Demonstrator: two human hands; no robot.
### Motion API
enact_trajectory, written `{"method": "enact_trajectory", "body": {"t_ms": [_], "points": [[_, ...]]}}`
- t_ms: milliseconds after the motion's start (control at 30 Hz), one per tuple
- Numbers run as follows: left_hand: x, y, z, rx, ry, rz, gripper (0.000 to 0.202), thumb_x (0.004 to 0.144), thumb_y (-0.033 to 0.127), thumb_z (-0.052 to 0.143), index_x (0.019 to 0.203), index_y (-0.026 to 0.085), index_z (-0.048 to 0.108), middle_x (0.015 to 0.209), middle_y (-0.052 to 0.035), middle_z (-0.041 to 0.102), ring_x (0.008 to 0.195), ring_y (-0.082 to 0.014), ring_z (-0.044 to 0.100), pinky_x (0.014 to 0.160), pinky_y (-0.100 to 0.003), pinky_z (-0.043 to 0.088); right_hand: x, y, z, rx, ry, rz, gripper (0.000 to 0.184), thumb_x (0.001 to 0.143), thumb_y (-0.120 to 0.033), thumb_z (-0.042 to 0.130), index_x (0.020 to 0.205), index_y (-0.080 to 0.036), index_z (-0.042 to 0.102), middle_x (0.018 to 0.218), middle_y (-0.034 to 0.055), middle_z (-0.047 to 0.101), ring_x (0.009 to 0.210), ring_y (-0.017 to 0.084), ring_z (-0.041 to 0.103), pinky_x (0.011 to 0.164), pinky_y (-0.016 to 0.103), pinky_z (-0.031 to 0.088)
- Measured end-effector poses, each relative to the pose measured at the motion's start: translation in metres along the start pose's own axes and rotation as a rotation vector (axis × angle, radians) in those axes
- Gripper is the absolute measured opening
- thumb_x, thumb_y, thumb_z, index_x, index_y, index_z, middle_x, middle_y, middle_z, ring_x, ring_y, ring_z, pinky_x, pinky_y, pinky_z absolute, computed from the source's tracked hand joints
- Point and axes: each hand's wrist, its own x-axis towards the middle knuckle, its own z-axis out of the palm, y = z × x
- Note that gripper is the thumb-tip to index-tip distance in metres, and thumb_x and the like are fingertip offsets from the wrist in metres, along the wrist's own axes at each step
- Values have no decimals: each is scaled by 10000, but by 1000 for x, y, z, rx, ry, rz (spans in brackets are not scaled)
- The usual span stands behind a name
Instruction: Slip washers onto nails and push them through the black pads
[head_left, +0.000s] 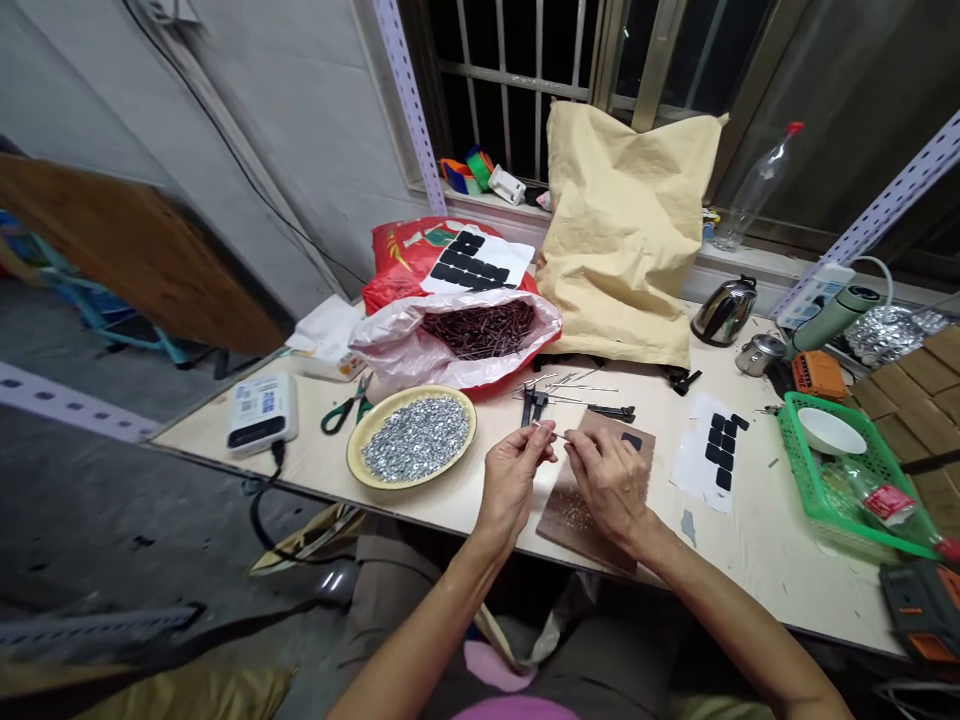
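Rod: pinched by right hand; left hand pinches small piece, details unclear. Align both above desk's near edge.

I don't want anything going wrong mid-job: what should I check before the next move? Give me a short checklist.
1. Right hand pinching the thin piece: ok.
2. What the left hand pinches: cannot tell, too small.
3. Metal pieces in the yellow dish: ok, plenty.
4. Red bag open, dark pieces showing: ok.
5. Brown board clean: not ok, crumbs on it.
6. Scissors clear of both hands: ok.
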Motion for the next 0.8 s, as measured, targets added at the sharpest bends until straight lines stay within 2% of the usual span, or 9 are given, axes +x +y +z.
{"method": "enact_trajectory", "body": {"t_ms": [133, 267, 333, 467, 600, 667, 800], "points": [[-8, 0, 3, -73, -123, -155, 425, 492, 413, 876, 738, 109, 711, 663, -18, 664, 564, -78, 564, 588, -219, 486, -5, 6, 3, 10, 0, 55, 271, 989, -246, 419, 871, -209, 660, 724, 2, 616, 568, 103, 471, 591, 256, 288], [-4, 0, -3, -132, -59, -193, 496, 595, 529, 797, 834, 103, 710, 701, -42, 680, 604, -107, 615, 582, -230, 524, -8, 11, 8, 58, -31, 87, 271, 989, -246, 410, 890, -211, 660, 755, 0, 626, 583, 95, 491, 590, 235, 304], [0, 1, -7, -122, -30, -183, 467, 607, 500, 803, 847, 111, 708, 699, -34, 683, 587, -99, 617, 578, -225, 534, -9, 13, 9, 82, -39, 83, 270, 990, -249, 410, 892, -210, 658, 762, 0, 630, 597, 94, 505, 591, 229, 308], [8, 2, -12, -71, -56, -187, 383, 543, 377, 865, 762, 108, 704, 651, -11, 672, 549, -72, 601, 571, -191, 526, -11, 13, 12, 101, -85, 48, 269, 993, -255, 407, 893, -218, 654, 755, -4, 630, 605, 99, 512, 585, 239, 292], [12, 4, -13, 1, -48, -204, 424, 420, 368, 899, 697, 113, 706, 601, 0, 662, 501, -61, 571, 532, -180, 503, -13, 12, 14, 94, -115, 24, 235, 982, -227, 429, 895, -219, 646, 764, -1, 627, 615, 100, 497, 589, 245, 276], [12, 4, -14, 78, -38, -176, 412, 423, 381, 887, 683, 118, 706, 588, 2, 657, 486, -63, 555, 516, -191, 492, -13, 13, 14, 59, -92, -6, 221, 968, -192, 445, 872, -215, 643, 741, -2, 614, 606, 103, 472, 593, 251, 270], [10, 4, -17, 367, -15, 21, 318, 561, 399, 801, 703, 128, 713, 577, 0, 651, 492, -78, 543, 518, -209, 468, -11, 17, 14, -32, 19, -134, 229, 935, -117, 454, 828, -203, 638, 674, -8, 588, 585, 116, 422, 609, 271, 267]]}}
